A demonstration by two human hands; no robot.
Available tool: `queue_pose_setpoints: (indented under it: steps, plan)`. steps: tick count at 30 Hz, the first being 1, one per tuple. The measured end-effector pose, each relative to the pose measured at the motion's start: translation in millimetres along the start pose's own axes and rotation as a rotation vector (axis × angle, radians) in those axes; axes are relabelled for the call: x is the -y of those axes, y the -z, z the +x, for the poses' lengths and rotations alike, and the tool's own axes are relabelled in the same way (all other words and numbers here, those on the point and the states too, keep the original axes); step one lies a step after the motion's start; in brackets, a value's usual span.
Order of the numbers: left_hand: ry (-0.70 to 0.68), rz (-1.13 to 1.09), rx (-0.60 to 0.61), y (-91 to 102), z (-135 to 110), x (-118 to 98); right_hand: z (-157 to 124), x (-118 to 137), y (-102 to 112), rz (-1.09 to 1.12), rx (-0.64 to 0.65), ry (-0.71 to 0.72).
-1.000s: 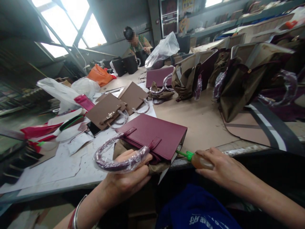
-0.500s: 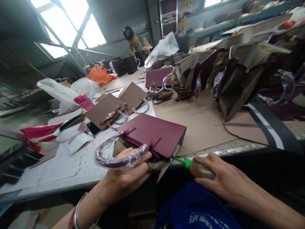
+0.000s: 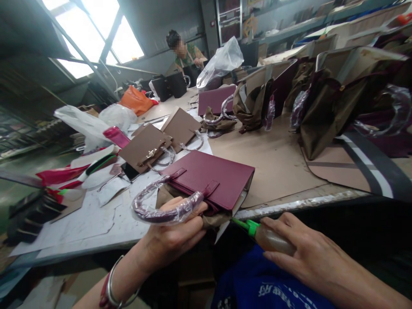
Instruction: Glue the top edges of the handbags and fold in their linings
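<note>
A burgundy handbag [image 3: 214, 174] lies on its side at the table's near edge, its open end toward me. Its plastic-wrapped handle [image 3: 143, 210] loops over my left hand [image 3: 174, 231]. The fingers of that hand are closed on the bag at its mouth, where olive lining [image 3: 217, 220] bulges out; some fingertips are hidden. Wrapped in my right hand [image 3: 304, 242] is a squeeze glue bottle [image 3: 273, 239] with a green cap and a thin nozzle. The nozzle tip points left, close to the bag's near right corner; whether it touches I cannot tell.
Two taupe bags [image 3: 144, 148] lie beyond on white paper. Several burgundy bags with olive lining [image 3: 331, 107] stand at right. Plastic bags [image 3: 85, 124], an orange bag [image 3: 137, 101] and a pink item [image 3: 116, 136] clutter the left. Another person [image 3: 185, 53] works among black bags at the back.
The glue bottle's nozzle has dropped slightly, from against the bag's corner to a little below it. My left hand keeps its hold on the bag. The view has shifted slightly.
</note>
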State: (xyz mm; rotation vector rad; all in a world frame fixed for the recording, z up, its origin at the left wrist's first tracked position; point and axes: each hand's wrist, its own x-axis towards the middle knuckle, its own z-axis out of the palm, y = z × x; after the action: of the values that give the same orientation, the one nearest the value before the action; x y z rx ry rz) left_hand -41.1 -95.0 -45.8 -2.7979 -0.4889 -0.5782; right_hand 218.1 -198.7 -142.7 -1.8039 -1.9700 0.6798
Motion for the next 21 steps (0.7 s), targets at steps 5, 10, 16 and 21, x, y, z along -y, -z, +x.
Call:
queue_pose_setpoints:
  steps: [5,10,16,21]
  plan:
    - [0.003,0.010,0.001,-1.3,-3,0,-3,12,2,0.025,0.035,-0.004]
    - [0.016,-0.005,0.027,-2.2,-8,0,-6,25,4,0.078,0.038,0.027]
    - [0.019,-0.024,0.055,-4.3,-10,1,-9,30,3,0.064,-0.014,0.048]
    - [0.009,-0.032,0.066,-6.1,-11,1,-15,36,-2,0.053,-0.094,0.111]
